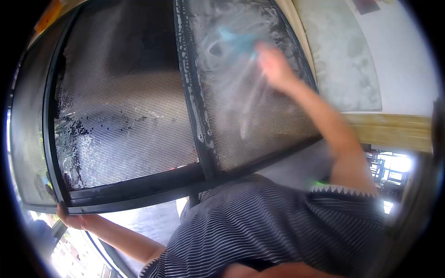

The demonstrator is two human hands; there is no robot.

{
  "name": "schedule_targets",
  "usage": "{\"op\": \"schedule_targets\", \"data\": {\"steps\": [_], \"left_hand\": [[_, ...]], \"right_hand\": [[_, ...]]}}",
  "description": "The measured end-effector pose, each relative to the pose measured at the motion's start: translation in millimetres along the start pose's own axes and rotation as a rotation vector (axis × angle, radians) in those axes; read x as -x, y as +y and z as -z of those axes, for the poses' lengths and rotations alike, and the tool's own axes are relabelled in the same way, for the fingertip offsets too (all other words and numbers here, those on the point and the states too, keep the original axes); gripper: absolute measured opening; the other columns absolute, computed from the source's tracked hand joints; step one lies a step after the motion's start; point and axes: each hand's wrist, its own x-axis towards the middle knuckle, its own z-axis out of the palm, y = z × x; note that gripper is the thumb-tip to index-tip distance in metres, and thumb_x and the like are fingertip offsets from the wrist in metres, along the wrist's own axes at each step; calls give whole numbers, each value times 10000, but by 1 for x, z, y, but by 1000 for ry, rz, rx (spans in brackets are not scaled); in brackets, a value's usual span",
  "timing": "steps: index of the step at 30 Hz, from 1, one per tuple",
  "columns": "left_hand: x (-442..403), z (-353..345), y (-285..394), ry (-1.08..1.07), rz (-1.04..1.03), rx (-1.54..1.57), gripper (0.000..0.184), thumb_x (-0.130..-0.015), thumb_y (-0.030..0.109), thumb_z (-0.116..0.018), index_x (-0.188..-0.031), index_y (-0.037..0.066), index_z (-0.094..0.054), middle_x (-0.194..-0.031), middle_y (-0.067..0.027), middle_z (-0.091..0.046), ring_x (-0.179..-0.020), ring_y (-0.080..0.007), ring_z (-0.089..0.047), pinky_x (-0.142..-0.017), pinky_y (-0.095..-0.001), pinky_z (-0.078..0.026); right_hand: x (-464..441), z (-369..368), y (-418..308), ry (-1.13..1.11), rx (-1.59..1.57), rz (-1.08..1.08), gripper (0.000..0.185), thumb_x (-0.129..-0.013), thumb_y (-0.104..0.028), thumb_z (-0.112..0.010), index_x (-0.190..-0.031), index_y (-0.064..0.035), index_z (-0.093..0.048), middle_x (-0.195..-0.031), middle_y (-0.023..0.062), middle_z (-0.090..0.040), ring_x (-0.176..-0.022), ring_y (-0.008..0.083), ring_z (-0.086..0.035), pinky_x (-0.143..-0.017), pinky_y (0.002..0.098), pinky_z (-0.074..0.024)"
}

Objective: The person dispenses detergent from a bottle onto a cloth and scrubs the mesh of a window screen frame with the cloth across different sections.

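Note:
A large window screen (125, 106) with dark mesh and a dark metal frame stands tilted in front of me. My left hand (72, 220) is closed around the lower left part of its frame. On the right panel (259, 134), my right hand (276, 67) presses a light-blue cloth (241, 41) to the mesh. Hand and cloth are both smeared by motion, so the cloth's exact shape is unclear. Whitish suds streak the mesh around the cloth. More foam bubbles dot the upright frame bar (197, 99) between the panels. Part of the middle panel looks wet.
A pale stained wall (352, 60) rises at the right, above a yellowish stone ledge (389, 132). Bright outdoor light comes in at the lower left and lower right. Below the screen lies a grey floor (150, 227). Something orange (47, 17) shows at the top left.

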Motion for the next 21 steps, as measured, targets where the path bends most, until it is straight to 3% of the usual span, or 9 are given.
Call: {"op": "schedule_targets", "data": {"steps": [1, 3, 5, 7, 9, 10, 13, 16, 21], "left_hand": [[-7, 9, 1, -38, 9, 23, 291, -780, 155, -467, -877, -86, -600, -918, -177, -610, -808, -238, -608, -726, -332, -508], [-7, 15, 1, -113, 26, 59, 285, -780, 154, -471, -874, -81, -601, -914, -177, -612, -806, -243, -609, -729, -335, -510], [-3, 10, -1, -140, -7, 44, 278, -780, 150, -472, -874, -77, -602, -908, -180, -613, -799, -252, -610, -731, -342, -511], [7, -1, -5, -112, -89, -15, 270, -781, 145, -473, -873, -73, -602, -901, -185, -613, -789, -264, -611, -733, -352, -514], [1, 8, -6, -96, -96, -47, 267, -780, 141, -473, -867, -76, -601, -903, -189, -612, -786, -269, -612, -735, -358, -515], [1, 5, -5, -87, -85, -47, 265, -779, 139, -473, -864, -77, -600, -902, -191, -611, -784, -271, -613, -736, -361, -515], [5, -2, 0, -100, 84, 91, 225, -761, 109, -483, -817, -70, -607, -870, -187, -621, -764, -261, -618, -746, -364, -508], [-13, 19, 2, -274, 205, 270, 244, -765, 123, -486, -833, -83, -599, -842, -202, -618, -764, -283, -618, -756, -380, -510], [-4, 3, -4, -173, 163, 265, 177, -724, 84, -531, -787, -66, -602, -828, -198, -623, -770, -283, -619, -781, -406, -493]], "right_hand": [[-23, 11, 42, -47, 129, -296, 280, -830, -166, -478, -1065, -23, -531, -1146, 144, -519, -1033, 281, -516, -861, 397, -413], [-53, 1, 157, 336, 544, 77, 264, -829, -190, -456, -1026, -35, -537, -1034, 144, -569, -872, 305, -567, -745, 391, -454], [-62, -17, 144, 326, 609, 47, 243, -818, -201, -459, -986, -47, -543, -973, 135, -579, -811, 316, -567, -677, 401, -464], [-33, -17, 28, 161, 91, -121, 209, -786, -132, -497, -974, -55, -547, -964, 126, -563, -821, 283, -564, -647, 417, -462], [8, -27, -49, 265, 69, 387, 357, -760, -68, -546, -1115, -52, -513, -1043, 156, -557, -869, 292, -559, -742, 431, -450], [23, -23, -75, 174, 41, 377, 384, -783, -71, -525, -1164, -44, -489, -1089, 175, -540, -939, 307, -544, -806, 429, -429], [-9, -27, -2, 145, -18, 150, 325, -821, -126, -483, -1133, -40, -502, -1086, 172, -545, -954, 324, -545, -807, 423, -436], [-68, -18, 96, 184, 372, -163, 230, -842, -200, -426, -972, -50, -542, -1018, 172, -563, -861, 342, -563, -748, 415, -457], [-10, -32, -35, 219, 63, 40, 143, -803, -127, -477, -882, -40, -558, -844, 172, -584, -739, 352, -568, -614, 429, -462]]}}
